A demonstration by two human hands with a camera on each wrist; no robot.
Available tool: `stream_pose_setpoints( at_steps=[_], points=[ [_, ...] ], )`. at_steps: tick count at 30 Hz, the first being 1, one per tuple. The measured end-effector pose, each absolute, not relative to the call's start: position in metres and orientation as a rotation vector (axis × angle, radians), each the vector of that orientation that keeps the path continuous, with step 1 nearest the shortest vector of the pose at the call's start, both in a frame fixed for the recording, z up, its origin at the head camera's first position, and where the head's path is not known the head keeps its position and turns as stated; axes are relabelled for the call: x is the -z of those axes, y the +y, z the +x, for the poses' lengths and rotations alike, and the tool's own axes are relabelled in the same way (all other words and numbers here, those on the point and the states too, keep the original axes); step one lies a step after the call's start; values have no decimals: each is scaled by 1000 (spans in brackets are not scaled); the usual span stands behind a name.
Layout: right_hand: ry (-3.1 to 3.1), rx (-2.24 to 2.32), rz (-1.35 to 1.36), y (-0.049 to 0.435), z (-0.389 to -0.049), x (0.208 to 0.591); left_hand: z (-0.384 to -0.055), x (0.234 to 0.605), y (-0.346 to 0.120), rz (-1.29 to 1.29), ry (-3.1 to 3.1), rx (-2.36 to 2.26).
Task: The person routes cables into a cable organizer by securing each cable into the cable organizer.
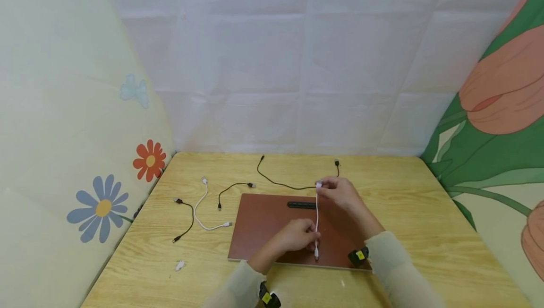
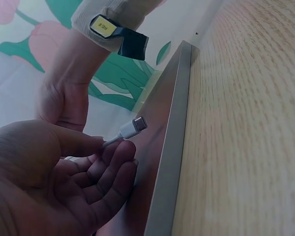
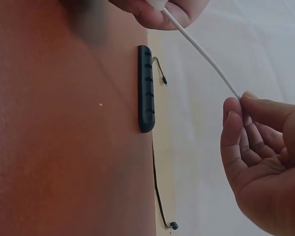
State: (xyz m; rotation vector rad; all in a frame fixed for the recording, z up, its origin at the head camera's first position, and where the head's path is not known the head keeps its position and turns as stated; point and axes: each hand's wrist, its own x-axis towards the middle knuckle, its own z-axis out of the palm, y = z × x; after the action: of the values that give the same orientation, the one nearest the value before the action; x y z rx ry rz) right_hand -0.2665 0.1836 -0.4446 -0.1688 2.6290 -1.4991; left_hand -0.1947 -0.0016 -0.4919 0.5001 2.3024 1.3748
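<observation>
In the head view, the white cable (image 1: 317, 214) is stretched above the brown board (image 1: 267, 213), probably to keep it straight. The right hand (image 1: 342, 194) pinches it at the far plug (image 1: 318, 184); the left hand (image 1: 296, 235) pinches nearer to the near plug (image 1: 316, 254). A black strip (image 1: 301, 205) lies along the board's far edge. Toward the left edge of the wood-grained table (image 1: 429, 223), a second white cable (image 1: 195, 209) and two black cords (image 1: 192, 212) lie apart, perhaps against tangling.

In the left wrist view, thumb and fingertip pinch the cord just behind its metal-tipped plug, which is left free. The board's rim is smooth and grey.

In the right wrist view, thumb and fingertips pinch the thin, round cord. The strip has rounded ends and notches; whether rubber or plastic, I cannot tell.
</observation>
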Motion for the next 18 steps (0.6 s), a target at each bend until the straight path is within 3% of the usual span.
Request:
stream_pose_setpoints(
  at_steps=[18],
  points=[
    [2768,1252,-254,184,-275,467,-192,490,0,537,2448,-1134]
  ],
)
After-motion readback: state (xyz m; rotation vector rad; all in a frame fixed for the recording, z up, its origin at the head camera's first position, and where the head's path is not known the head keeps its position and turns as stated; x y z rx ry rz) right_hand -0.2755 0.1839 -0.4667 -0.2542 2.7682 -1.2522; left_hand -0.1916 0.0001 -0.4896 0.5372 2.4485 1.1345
